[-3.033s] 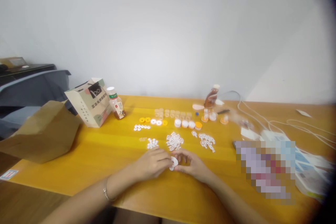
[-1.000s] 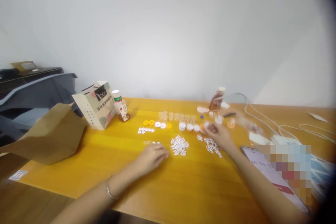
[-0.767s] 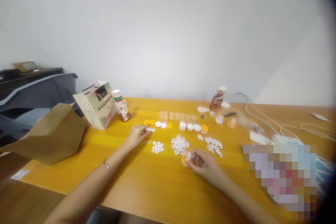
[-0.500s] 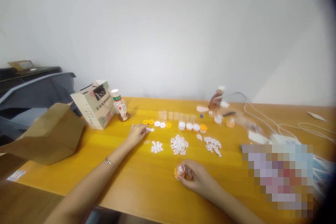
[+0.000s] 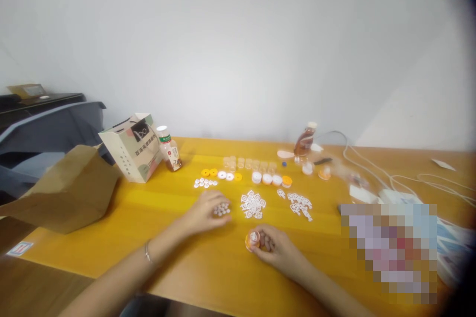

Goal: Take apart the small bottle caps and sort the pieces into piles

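My right hand (image 5: 277, 247) grips a small round piece with an orange base (image 5: 248, 244), a clear body and a white part at its top, low over the near table. My left hand (image 5: 206, 212) is open, its thumb and fingers apart and curved around a pile of small white buttons (image 5: 222, 209). Whether a tiny piece is at its fingertips I cannot tell. Behind it lie several more white buttons (image 5: 206, 183) in rows. A heap of white openwork wheels (image 5: 253, 204) lies just right of the left hand, beyond the right one.
Yellow discs (image 5: 205, 173), white-topped round pieces (image 5: 267, 179) and clear cups (image 5: 249, 163) stand in rows. Behind left are a paper bag (image 5: 132, 151) and a bottle (image 5: 170, 151). More white cut-outs (image 5: 300, 203), a brown bottle (image 5: 305, 139) and cables (image 5: 347, 151) are at right.
My left hand has come back towards me and right, from the rear rows of buttons to the nearer pile. My right hand stays nearly still with its round piece.
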### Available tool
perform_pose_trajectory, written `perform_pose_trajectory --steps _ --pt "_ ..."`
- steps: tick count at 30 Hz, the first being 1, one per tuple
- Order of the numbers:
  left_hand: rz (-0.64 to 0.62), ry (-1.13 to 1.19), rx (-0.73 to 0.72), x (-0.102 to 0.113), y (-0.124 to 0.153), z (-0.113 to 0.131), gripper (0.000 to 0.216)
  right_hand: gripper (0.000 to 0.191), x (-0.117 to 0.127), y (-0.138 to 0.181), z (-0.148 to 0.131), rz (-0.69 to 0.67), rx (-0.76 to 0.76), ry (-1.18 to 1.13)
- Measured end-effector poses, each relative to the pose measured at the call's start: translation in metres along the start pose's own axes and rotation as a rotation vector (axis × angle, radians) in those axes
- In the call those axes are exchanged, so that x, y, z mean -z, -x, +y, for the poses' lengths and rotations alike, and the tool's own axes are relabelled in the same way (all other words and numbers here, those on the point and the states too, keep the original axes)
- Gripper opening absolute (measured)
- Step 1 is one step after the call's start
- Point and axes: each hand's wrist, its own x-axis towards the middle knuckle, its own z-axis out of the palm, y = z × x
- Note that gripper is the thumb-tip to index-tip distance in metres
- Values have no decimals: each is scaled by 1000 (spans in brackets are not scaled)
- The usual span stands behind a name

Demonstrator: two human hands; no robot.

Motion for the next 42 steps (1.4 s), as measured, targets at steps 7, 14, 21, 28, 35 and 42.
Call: perform_pose_trajectory --steps 7,14,21,28,35,42 --pt "-130 123 31 -59 4 51 35 20 1 -1 3 -58 -23 6" --pt "-87 192 29 -73 3 45 24 16 0 -3 -12 -11 -15 276" --pt "-69 267 35 -63 1 46 23 47 10 1 -23 -7 234 318" --pt "-86 264 30 -62 1 48 23 38 7 1 -23 24 209 365" --pt "-97 247 27 -64 3 47 24 32 8 -2 -31 -41 164 420" --pt "-88 258 18 -61 2 49 25 34 10 -2 -30 -42 146 467"
